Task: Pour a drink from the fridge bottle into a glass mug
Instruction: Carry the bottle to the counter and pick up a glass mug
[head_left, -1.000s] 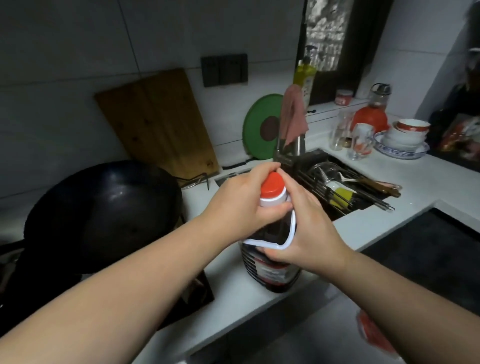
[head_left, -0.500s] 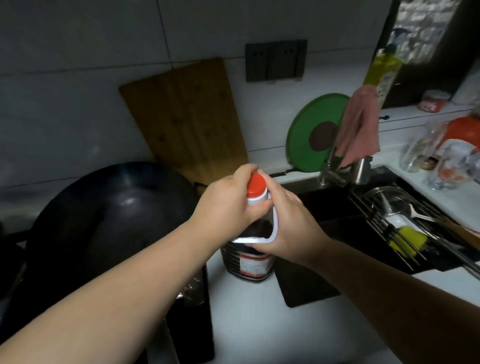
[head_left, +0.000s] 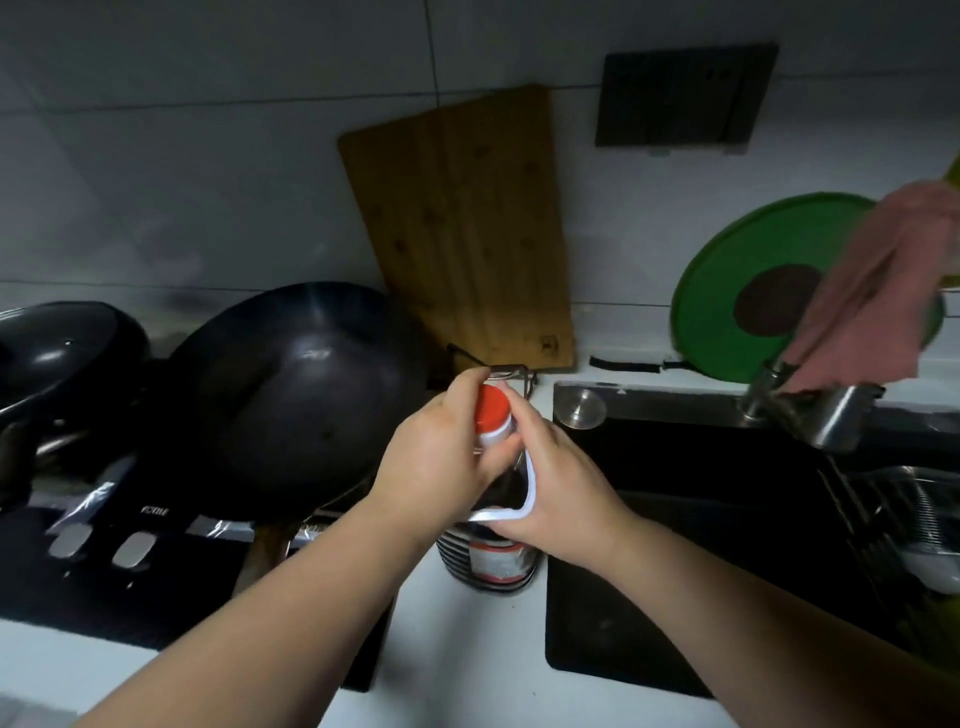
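Note:
A dark bottle (head_left: 493, 558) with a red cap (head_left: 491, 408), a white neck and a white handle stands upright on the white counter (head_left: 457, 660) between the stove and the sink. My left hand (head_left: 441, 462) wraps around the neck just under the cap, thumb and fingers against it. My right hand (head_left: 561, 493) grips the bottle's shoulder and white handle from the right. No glass mug is in view.
A black wok (head_left: 296, 384) and a second black pot (head_left: 62, 353) sit on the stove (head_left: 130, 582) at left. A wooden board (head_left: 462, 228) and a green lid (head_left: 753, 291) lean on the wall. The black sink (head_left: 701, 519), tap (head_left: 810, 410) and pink cloth (head_left: 883, 280) lie right.
The view has swung left and down, so the mugs and bowls at right have left the frame. Both hands keep their hold on the bottle, which stays on the counter.

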